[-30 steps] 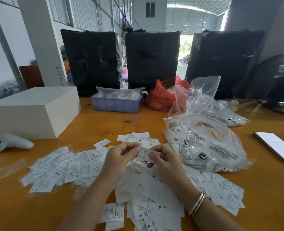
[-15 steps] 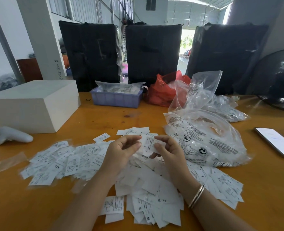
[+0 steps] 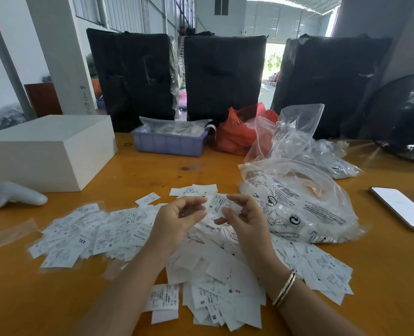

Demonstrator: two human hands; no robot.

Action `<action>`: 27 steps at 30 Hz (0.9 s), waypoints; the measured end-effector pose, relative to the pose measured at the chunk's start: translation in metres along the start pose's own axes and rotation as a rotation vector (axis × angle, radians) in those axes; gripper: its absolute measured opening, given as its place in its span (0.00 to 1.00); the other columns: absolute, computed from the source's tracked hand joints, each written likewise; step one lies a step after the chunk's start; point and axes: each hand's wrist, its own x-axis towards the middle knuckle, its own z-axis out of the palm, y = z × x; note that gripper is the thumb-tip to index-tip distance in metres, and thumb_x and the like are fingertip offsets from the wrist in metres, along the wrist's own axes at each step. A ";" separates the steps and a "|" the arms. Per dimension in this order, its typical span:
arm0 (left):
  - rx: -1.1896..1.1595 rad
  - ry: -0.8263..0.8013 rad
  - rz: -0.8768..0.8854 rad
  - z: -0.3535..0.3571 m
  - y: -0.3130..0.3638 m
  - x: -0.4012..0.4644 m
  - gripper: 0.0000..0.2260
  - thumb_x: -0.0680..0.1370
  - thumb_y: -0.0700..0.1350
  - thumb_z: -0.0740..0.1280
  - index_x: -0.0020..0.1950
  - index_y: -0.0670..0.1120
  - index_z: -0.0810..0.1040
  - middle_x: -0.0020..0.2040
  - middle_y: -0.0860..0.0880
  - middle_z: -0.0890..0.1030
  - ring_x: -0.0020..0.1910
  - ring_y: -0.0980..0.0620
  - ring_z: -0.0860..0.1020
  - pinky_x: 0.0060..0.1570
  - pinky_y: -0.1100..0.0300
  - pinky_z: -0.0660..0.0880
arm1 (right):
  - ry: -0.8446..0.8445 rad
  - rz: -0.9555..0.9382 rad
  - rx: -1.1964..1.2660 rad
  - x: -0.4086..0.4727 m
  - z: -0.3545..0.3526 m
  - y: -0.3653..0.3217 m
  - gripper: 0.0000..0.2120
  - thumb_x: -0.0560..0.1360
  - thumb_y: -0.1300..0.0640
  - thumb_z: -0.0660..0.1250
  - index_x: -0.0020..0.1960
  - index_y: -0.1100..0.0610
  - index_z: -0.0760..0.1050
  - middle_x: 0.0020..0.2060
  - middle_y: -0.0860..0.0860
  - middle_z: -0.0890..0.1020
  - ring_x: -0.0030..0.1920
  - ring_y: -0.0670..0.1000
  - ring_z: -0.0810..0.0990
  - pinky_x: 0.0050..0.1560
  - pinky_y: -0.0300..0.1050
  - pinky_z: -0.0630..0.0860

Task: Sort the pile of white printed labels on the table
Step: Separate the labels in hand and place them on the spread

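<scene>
White printed labels lie in a broad pile [image 3: 215,282] across the near middle of the orange table [image 3: 152,173]. More are spread to the left [image 3: 92,234], and a few sit farther back [image 3: 193,190]. Both hands are raised just above the pile. My right hand [image 3: 247,221] pinches one label marked S [image 3: 219,204] between thumb and forefinger. My left hand [image 3: 179,221] has its fingers curled, with thumb and forefinger tips at that label's left edge. A bangle is on my right wrist.
A white box [image 3: 48,151] and a white controller [image 3: 14,195] are at the left. A purple tray [image 3: 169,144] and a red bag [image 3: 237,134] stand at the back. Clear plastic bags [image 3: 298,207] lie at the right, then a phone [image 3: 402,207] and a fan [image 3: 407,122].
Both hands have lifted slightly off the pile and the held label has turned more upright between the fingertips. The pile has not shifted.
</scene>
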 end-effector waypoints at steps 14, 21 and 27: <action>0.095 0.058 0.070 -0.001 -0.001 0.000 0.12 0.74 0.38 0.72 0.47 0.57 0.81 0.40 0.58 0.84 0.43 0.62 0.81 0.42 0.72 0.76 | -0.051 -0.020 -0.202 -0.002 0.004 0.003 0.13 0.76 0.62 0.67 0.49 0.44 0.73 0.39 0.40 0.84 0.37 0.62 0.83 0.33 0.58 0.75; 0.069 0.011 0.027 -0.002 -0.003 0.002 0.12 0.74 0.39 0.71 0.49 0.57 0.81 0.42 0.54 0.84 0.45 0.58 0.82 0.44 0.68 0.78 | -0.152 -0.017 -0.231 -0.004 0.003 0.004 0.15 0.76 0.64 0.65 0.49 0.42 0.76 0.30 0.45 0.83 0.29 0.40 0.79 0.25 0.30 0.68; 0.121 -0.089 -0.024 -0.002 -0.002 0.001 0.13 0.73 0.39 0.72 0.50 0.57 0.80 0.41 0.54 0.83 0.42 0.58 0.82 0.44 0.66 0.78 | -0.215 -0.005 -0.213 -0.001 0.005 0.008 0.26 0.77 0.66 0.62 0.58 0.34 0.69 0.43 0.46 0.79 0.35 0.46 0.83 0.29 0.34 0.73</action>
